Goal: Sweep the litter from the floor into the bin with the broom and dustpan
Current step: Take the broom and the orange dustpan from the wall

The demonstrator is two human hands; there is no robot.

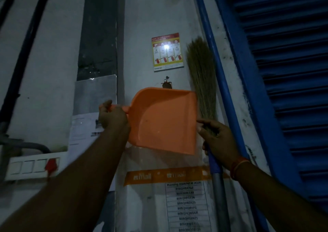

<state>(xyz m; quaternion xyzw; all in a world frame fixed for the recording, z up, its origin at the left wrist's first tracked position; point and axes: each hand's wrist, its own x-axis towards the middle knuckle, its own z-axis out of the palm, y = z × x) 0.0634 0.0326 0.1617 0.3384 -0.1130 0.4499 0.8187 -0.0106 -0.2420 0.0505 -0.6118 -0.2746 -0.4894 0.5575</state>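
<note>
The fingers of the left hand (111, 115) are curled round the short handle of the orange dustpan (165, 120), gripping it so that the pan is raised flat against the white wall (150, 15), its hollow side facing the camera and its wide lip pointing down and to the right. The fingers of the right hand (217, 141) are wrapped round the grass broom (202, 75) where the bound bristles meet the blue and grey handle, with the thumb stretched out toward the right edge of the dustpan. The broom stands upright just right of the dustpan, bristles upward, its fan of straw spreading against the wall; its handle runs down below the hand. An orange thread band sits on the right wrist. Just above the dustpan a small metal hook (166, 83) sticks out of the wall, and higher above that hangs a fire-extinguisher instruction poster (167, 51) with a bright glare spot. Below the dustpan a printed list under an orange strip (166, 176) is stuck to the wall. Right of the broom a blue pipe (215, 68) runs up beside a blue roller shutter (284, 72). Far left of the dustpan, low down, sits a white switch panel (33, 166).
</note>
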